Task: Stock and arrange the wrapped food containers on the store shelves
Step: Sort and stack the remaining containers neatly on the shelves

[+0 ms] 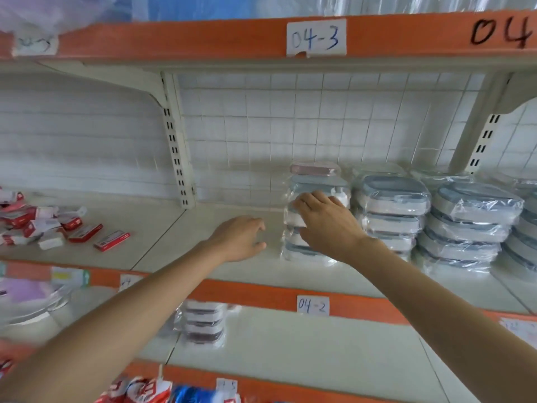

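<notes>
On the middle shelf (232, 274), a stack of wrapped food containers (313, 181) stands, blue-lidded ones with a pink-lidded one on top. My right hand (325, 222) lies against the front of this stack, fingers spread over its plastic wrap. My left hand (241, 237) hovers just left of the stack above the bare shelf, fingers loosely curved and holding nothing. Two more stacks of wrapped blue-lidded containers (392, 210) (470, 225) stand to the right. A short stack of dark-lidded wrapped containers (203, 324) sits on the shelf below.
Small red and white boxes (58, 228) lie scattered at the left of the middle shelf. A slotted upright post (175, 146) divides the bays. Orange shelf edges carry paper labels 04-3 (316, 37) and 04-2 (313, 305). Red and blue packets (162, 392) sit at the bottom.
</notes>
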The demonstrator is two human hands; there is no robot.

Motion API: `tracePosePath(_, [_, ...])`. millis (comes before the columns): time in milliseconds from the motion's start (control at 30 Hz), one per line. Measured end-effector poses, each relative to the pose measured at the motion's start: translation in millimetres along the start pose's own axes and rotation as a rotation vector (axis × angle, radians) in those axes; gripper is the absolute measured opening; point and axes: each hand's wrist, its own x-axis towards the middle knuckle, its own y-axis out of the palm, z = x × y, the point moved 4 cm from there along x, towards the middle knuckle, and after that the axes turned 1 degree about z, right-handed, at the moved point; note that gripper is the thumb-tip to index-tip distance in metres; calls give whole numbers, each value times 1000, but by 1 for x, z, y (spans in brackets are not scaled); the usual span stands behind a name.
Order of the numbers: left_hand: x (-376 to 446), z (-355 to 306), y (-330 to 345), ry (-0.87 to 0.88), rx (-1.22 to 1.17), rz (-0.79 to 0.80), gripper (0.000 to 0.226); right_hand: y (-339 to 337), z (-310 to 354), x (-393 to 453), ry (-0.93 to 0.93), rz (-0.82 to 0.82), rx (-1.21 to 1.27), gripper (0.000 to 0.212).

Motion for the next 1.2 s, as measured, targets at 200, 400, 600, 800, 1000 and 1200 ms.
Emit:
tracePosePath(200, [-96, 39, 18, -40, 59, -14, 40, 41, 97, -41, -172, 214, 116, 51])
tracePosePath(400, [-197, 59, 51, -29, -17, 63, 42, 69, 178, -83, -179, 380, 214, 54])
tracePosePath(600, [-243, 56, 83, -32, -45, 125, 43, 84, 215, -116, -148, 485, 265, 62])
tracePosePath(800, [-237, 71, 112, -152, -131, 119, 44, 119, 219, -106, -119, 472, 297, 62])
tracePosePath(1000, [-222, 115, 181, -281, -151, 134, 38, 208, 225, -70, -86, 432, 292, 63])
tracePosePath(1200, [-186, 164, 248, -347, -152, -2, 40, 301, 221, 19, 9, 231, 286, 69])
